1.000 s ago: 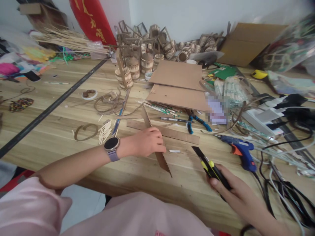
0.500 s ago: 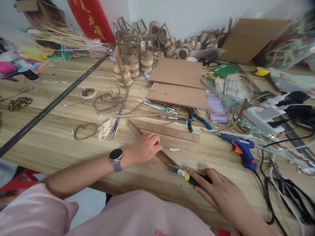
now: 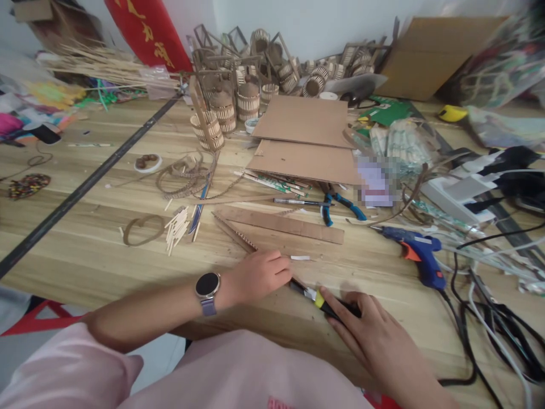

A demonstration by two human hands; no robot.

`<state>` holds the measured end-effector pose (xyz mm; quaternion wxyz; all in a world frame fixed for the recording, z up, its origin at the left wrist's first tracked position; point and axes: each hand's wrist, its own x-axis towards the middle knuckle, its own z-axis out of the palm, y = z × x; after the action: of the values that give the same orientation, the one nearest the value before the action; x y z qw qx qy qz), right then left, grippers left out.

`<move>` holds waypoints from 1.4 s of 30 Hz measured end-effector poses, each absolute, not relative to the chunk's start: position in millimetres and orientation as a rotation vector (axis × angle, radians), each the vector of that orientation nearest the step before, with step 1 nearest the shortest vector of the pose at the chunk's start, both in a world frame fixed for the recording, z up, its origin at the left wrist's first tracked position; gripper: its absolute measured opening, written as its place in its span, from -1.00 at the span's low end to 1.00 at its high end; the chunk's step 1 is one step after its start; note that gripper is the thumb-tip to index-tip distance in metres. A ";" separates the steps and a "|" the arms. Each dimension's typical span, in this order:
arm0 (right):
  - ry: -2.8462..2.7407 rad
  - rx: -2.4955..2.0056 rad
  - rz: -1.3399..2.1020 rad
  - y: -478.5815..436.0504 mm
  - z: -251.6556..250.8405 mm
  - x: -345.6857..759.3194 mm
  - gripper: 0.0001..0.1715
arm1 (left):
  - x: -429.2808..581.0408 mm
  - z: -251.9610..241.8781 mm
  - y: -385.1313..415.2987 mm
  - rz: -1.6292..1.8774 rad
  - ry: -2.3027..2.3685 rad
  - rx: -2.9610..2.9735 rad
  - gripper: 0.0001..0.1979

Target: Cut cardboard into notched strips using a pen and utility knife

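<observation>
Carefully draw the black-and-yellow utility knife (image 3: 318,299) gripped in your right hand (image 3: 369,334) clear of your curled left hand (image 3: 260,276) pinning the narrow brown cardboard strip (image 3: 234,233).

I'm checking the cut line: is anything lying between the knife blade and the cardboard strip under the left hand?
Nothing visible does. The knife in the right hand points its blade at the left hand, which holds down the cardboard strip; only that hand sits by the blade. A white scrap lies beyond it.
</observation>
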<state>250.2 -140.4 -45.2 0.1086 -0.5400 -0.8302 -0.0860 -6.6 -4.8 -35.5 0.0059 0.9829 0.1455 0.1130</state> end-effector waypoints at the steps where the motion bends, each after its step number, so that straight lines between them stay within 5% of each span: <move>1: -2.437 -1.587 -0.242 -139.9 -44.9 250.4 -0.50 | -8.0 -37.4 -7.1 0.372 0.461 3.078 -0.78; 24: -2.525 -1.383 0.242 -96.9 -32.5 280.6 -0.53 | -30.2 -68.8 -57.3 0.317 0.903 3.016 -0.46; 42: -2.589 -1.294 0.274 -79.0 -37.7 287.2 -0.49 | -34.3 -76.5 -60.0 0.316 0.886 3.027 -0.45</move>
<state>287.2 -79.0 -37.7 0.1166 -0.4421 -0.8844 0.0936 -34.3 -60.0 -76.5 -0.0142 0.9548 0.2796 0.0997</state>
